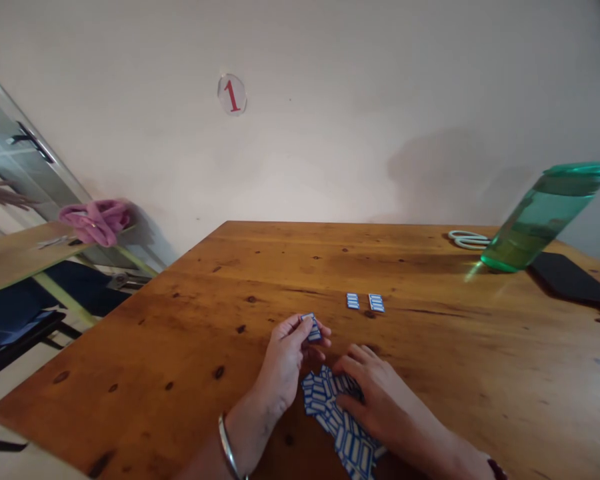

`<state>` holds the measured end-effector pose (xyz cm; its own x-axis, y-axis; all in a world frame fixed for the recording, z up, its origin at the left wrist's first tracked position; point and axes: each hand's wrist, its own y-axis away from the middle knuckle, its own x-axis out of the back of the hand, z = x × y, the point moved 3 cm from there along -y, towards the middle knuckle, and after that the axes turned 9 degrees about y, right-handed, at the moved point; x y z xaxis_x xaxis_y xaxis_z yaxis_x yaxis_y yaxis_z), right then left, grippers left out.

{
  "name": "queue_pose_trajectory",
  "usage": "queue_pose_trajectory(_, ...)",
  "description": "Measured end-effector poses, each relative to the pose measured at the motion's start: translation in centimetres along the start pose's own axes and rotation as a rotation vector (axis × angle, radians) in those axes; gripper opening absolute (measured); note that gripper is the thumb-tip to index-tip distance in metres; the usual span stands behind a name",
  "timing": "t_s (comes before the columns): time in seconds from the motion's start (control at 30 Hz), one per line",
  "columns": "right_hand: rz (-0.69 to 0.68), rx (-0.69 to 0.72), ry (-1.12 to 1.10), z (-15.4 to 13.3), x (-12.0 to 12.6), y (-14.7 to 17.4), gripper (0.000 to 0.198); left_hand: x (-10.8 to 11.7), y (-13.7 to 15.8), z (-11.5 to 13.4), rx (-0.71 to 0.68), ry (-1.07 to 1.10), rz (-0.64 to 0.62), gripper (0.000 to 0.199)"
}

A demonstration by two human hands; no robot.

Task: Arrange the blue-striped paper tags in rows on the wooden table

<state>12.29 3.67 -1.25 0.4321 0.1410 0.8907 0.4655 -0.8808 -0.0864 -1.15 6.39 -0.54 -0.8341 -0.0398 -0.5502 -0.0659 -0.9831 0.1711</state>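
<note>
My left hand [289, 357] is closed, with the thumb pressing a small blue-and-white card [312, 327] against the fingers; whether several are stacked there I cannot tell. Below it, a loose heap of similar blue-and-white cards [333, 414] lies spread on the wooden table [190, 347]. My right hand [375, 390] rests over the heap's right side, palm down, its thumb apart from its bent fingers and touching the cards. It covers part of the heap. Farther back lie two small groups of cards, one on the left [353, 301] and one on the right [377, 303], side by side.
A green bottle [543, 220] stands at the back right, beside a white looped cable [467, 240] and a dark flat device [575, 280]. To the left are a lower table [15, 257] with a pink cloth [97, 221] and another person's hand [5, 193].
</note>
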Motion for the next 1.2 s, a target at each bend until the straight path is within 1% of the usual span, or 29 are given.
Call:
queue_pose_trajectory(0.1, -0.050, 0.005, 0.050, 0.0, -0.2, 0.0, 0.021, -0.1, 0.0, 0.0, 0.002, -0.006, -0.009, 0.019)
queue_pose_trajectory(0.2, -0.087, 0.006, 0.061, 0.1, 0.0, -0.1, 0.020, -0.1, 0.1, -0.1, 0.011, -0.009, -0.003, 0.019)
queue_pose_trajectory(0.37, -0.063, 0.019, 0.024, 0.2, 0.5, 0.1, 0.016, -0.1, 0.1, -0.1, 0.015, -0.028, 0.000, 0.019)
queue_pose_trajectory(0.43, -0.095, 0.048, 0.012, 0.3, 0.4, 0.3, 0.017, -0.1, 0.1, -0.1, 0.017, -0.039, -0.007, 0.018)
queue_pose_trajectory(0.57, -0.185, 0.091, 0.039, 0.1, 0.2, 0.5, 0.024, 0.0, 0.0, -0.2, 0.018, -0.059, -0.033, 0.018)
queue_pose_trajectory(0.7, -0.235, 0.091, 0.074, -0.3, 0.2, 0.5, 0.017, 0.1, -0.1, -0.4, 0.018, -0.067, -0.043, 0.019)
queue_pose_trajectory(0.8, -0.247, 0.087, 0.085, -0.4, 0.3, 0.5, 0.013, 0.1, -0.1, -0.4, 0.019, -0.067, -0.039, 0.018)
queue_pose_trajectory(0.87, -0.248, 0.088, 0.088, -0.3, 0.3, 0.5, 0.016, 0.1, -0.1, -0.3, 0.020, -0.073, -0.038, 0.018)
queue_pose_trajectory(1.0, -0.287, 0.092, 0.102, -0.3, 0.6, 0.5, 0.031, 0.2, -0.1, -0.3, 0.024, -0.089, -0.042, 0.019)
queue_pose_trajectory(1.1, -0.310, 0.075, 0.133, -0.3, 0.8, 0.4, 0.030, 0.2, -0.1, -0.4, 0.028, -0.093, -0.043, 0.018)
queue_pose_trajectory(1.2, -0.316, 0.066, 0.155, -0.5, 0.8, 0.3, 0.025, 0.3, -0.1, -0.4, 0.027, -0.098, -0.041, 0.018)
